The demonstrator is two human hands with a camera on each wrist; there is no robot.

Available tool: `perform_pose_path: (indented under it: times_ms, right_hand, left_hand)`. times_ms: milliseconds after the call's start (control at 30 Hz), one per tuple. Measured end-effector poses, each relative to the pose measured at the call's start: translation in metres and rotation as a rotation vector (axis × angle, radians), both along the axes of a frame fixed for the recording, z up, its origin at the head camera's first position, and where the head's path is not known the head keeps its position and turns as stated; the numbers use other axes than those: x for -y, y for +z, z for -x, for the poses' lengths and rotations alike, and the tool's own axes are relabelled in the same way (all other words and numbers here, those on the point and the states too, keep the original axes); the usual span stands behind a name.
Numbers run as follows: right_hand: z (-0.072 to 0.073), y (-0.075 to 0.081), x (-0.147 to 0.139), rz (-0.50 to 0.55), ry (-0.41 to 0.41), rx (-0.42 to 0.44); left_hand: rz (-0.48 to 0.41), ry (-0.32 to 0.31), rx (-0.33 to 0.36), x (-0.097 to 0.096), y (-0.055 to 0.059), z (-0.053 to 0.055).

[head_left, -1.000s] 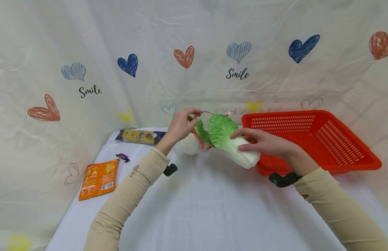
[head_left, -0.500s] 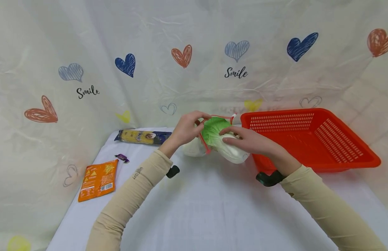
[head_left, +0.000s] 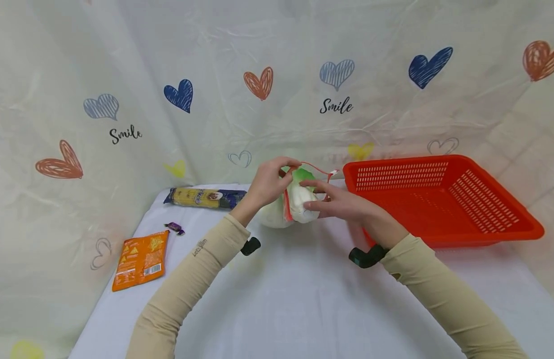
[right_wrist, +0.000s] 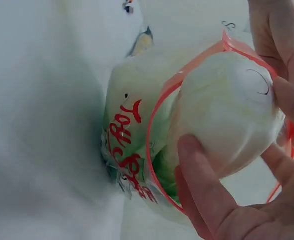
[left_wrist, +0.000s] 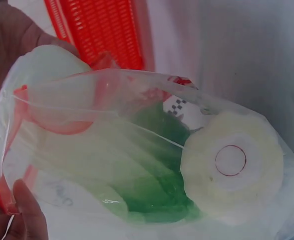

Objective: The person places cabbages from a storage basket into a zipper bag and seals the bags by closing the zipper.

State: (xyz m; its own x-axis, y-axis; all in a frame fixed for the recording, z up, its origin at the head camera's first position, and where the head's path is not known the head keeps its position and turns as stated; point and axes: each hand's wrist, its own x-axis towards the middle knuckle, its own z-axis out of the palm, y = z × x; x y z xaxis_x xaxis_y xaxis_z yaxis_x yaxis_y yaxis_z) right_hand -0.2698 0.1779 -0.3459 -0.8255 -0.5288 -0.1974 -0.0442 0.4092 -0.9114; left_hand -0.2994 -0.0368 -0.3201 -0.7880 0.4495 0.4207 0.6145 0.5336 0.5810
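Observation:
A Chinese cabbage with a white base and green leaves points leaf end first into a clear plastic bag with a red rim. My right hand grips the cabbage around its white base, which sticks out of the bag's mouth in the right wrist view. With thumb and fingers, my left hand pinches the red rim. Another pale vegetable with a round white base lies deeper in the bag, beside the green leaves. Red lettering shows on the bag's side.
A red perforated basket stands on the right, close to my right wrist. On the left lie a long yellow and dark blue packet, a purple-wrapped candy and an orange snack bag. A heart-printed sheet hangs behind the table.
My right hand has moved left with the cabbage, whose leaves have gone into the bag. The left hand has shifted slightly right, still pinching the rim.

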Motion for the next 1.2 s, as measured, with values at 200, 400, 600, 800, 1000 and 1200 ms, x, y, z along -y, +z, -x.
perform_pose_path:
  times_ms: [200,400,600,800,1000,1200]
  right_hand:
    - [-0.007,0.002,0.013,-0.111,-0.101,-0.220]
    - [-0.007,-0.014,0.039,-0.278,-0.322,-0.491]
    - [-0.014,-0.008,0.030,-0.229,-0.260,-0.506]
    - [-0.005,-0.001,-0.005,0.192,-0.413,-0.359]
    - [0.013,-0.017,-0.029,0.430,-0.555,-0.133]
    - [0.018,-0.021,-0.032,0.407,-0.457,-0.120]
  left_hand:
    - [0.013,-0.011,0.003,-0.001,0.000,-0.003]
    - [-0.033,-0.038,0.033,-0.006,0.002,-0.008]
    - [-0.009,-0.010,0.041,0.000,0.007,-0.007]
    - [-0.061,0.041,0.090,0.016,0.013,-0.001]
    - [-0.061,0.039,0.097,0.020,0.014,0.000]
    - [-0.062,0.022,0.122,0.020,0.018,-0.002]
